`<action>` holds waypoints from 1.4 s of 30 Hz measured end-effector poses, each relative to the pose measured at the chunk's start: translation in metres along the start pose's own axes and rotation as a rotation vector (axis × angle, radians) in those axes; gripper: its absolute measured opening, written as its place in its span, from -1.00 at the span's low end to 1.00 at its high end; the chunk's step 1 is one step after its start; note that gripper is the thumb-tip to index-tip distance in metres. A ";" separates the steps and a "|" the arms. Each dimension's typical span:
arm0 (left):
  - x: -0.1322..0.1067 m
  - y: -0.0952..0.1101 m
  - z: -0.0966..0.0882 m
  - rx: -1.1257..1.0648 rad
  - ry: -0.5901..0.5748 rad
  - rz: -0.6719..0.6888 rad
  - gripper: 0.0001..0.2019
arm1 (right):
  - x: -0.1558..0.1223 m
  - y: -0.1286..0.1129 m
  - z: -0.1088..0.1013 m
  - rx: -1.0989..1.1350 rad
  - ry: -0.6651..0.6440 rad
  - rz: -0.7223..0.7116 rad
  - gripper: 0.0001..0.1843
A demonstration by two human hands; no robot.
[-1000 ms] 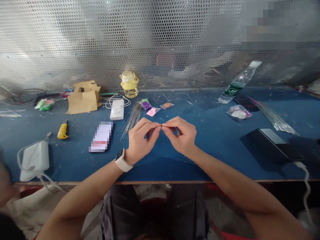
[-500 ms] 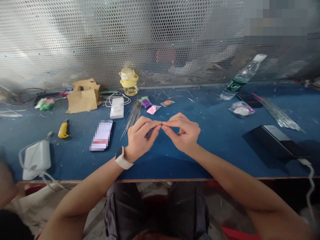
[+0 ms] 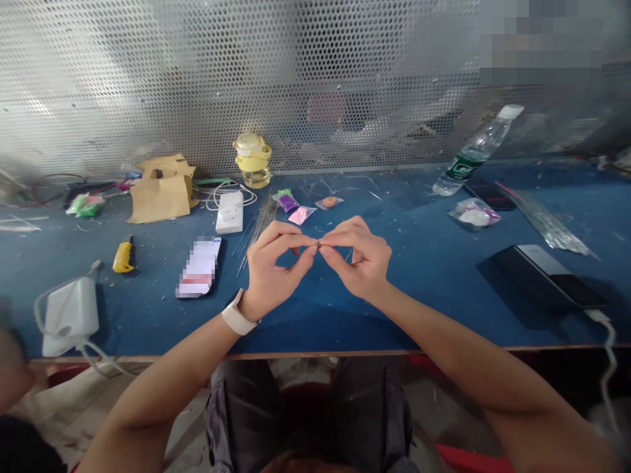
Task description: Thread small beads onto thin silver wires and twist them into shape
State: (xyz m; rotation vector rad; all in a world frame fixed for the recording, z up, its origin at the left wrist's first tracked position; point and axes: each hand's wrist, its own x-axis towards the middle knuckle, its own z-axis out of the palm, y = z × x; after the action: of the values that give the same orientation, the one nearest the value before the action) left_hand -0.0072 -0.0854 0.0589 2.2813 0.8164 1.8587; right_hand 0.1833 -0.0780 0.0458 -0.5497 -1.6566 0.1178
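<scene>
Head camera, near to far. Raised above the front of the blue table [image 3: 424,315]: left hand [image 3: 273,269], white watch [image 3: 235,316] on its wrist, and right hand [image 3: 359,259], fingertips meeting. Pinched between the thumbs and forefingers of both, a tiny dark piece [image 3: 319,246] — too small to tell more, held in the air over the table's middle. Just beyond the left hand, a bundle of thin wires [image 3: 261,226]; left of that, a phone [image 3: 200,268], a yellow knife [image 3: 123,256] and a white charger [image 3: 69,315]. Farther back — small coloured bags [image 3: 302,214], a white power strip [image 3: 231,211], a yellow-banded jar [image 3: 253,159] and a tilted plastic bottle [image 3: 473,154] by the perforated screen [image 3: 148,79].
</scene>
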 end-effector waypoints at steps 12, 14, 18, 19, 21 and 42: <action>0.000 -0.003 -0.005 0.125 0.001 0.120 -0.90 | 0.002 -0.005 -0.001 0.035 -0.050 0.091 -0.93; 0.000 -0.004 -0.005 0.152 0.006 0.159 -0.90 | 0.002 -0.006 -0.001 0.054 -0.060 0.096 -0.93; 0.000 -0.007 -0.005 0.216 -0.001 0.250 -0.89 | 0.001 -0.008 0.000 0.070 -0.091 0.131 -0.89; 0.000 -0.009 -0.005 0.223 -0.001 0.269 -0.88 | 0.001 -0.008 0.000 0.077 -0.097 0.138 -0.88; 0.000 -0.012 -0.006 0.235 -0.001 0.320 -0.84 | 0.001 -0.008 0.000 0.101 -0.110 0.146 -0.87; 0.012 -0.018 -0.014 -0.363 -0.330 -0.270 -0.90 | 0.006 0.019 -0.016 -0.331 -0.179 -0.289 -0.84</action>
State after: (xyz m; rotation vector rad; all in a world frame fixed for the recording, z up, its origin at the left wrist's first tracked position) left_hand -0.0252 -0.0682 0.0663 2.0508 0.6371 1.3402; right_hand 0.2042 -0.0625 0.0464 -0.5519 -1.9273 -0.3338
